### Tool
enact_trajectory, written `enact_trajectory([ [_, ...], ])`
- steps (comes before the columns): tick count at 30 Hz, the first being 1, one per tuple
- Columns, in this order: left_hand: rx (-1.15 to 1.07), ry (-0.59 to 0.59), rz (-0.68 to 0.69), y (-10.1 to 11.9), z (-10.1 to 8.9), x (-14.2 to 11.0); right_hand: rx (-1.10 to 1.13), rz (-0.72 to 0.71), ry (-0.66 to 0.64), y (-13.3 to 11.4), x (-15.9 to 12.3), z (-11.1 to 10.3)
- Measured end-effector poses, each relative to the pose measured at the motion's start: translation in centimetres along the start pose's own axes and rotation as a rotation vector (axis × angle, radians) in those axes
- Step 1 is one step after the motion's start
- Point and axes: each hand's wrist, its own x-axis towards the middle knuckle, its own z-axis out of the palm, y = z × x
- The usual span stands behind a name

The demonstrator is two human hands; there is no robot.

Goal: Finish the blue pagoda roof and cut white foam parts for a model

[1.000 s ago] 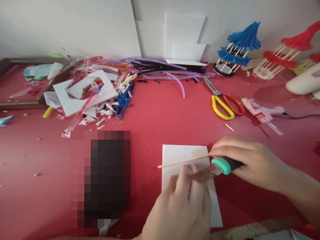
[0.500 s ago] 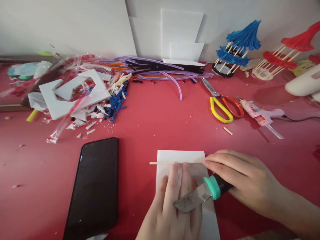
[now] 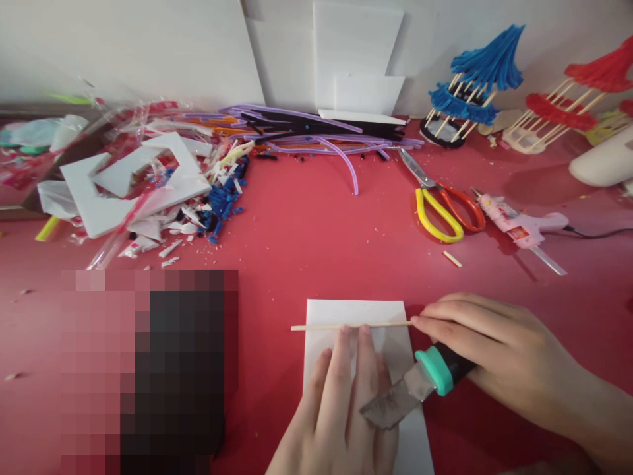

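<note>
A thin wooden stick [image 3: 316, 327] lies crosswise over the upper part of a white foam board [image 3: 356, 309], its left end sticking out past the board's edge. Flat on the board, my left hand [image 3: 341, 409] is open, with outstretched fingertips touching the stick. My right hand [image 3: 494, 356] is closed around the black handle of a utility knife [image 3: 395, 400] with a green collar. Its fingertips also meet the stick's right end. The wide blade points left and down, above the fingers of my left hand and in front of them.
Scissors [image 3: 435, 198] and a pink glue gun [image 3: 519, 221] lie at the right. Blue [image 3: 465, 112] and red [image 3: 558, 112] stick models stand behind. Foam scraps [image 3: 138, 191] fill the left. Purple and black pipe cleaners [image 3: 321, 135] lie at the back. A blurred dark object [image 3: 182, 369] is near left.
My right hand and the knife have shifted slightly right, and the fingertips sit at the stick's right end. The stick and my left hand stay nearly in place. The view has tilted a little.
</note>
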Motion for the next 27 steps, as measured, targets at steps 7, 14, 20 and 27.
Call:
enact_trajectory([
  [7,0.000,0.025,-0.021,-0.03,-0.02,0.04,0.000,-0.013,0.040,-0.19,0.34,-0.07],
  [14,-0.001,0.040,-0.023,-0.02,0.06,0.19,-0.005,-0.018,0.056,-0.12,0.51,-0.11],
  [20,-0.002,0.029,-0.021,0.06,0.02,0.27,0.006,-0.005,0.032,0.01,0.21,0.02],
  [27,-0.025,0.042,-0.048,0.05,-0.17,0.47,0.020,-0.002,0.022,0.03,0.04,0.21],
])
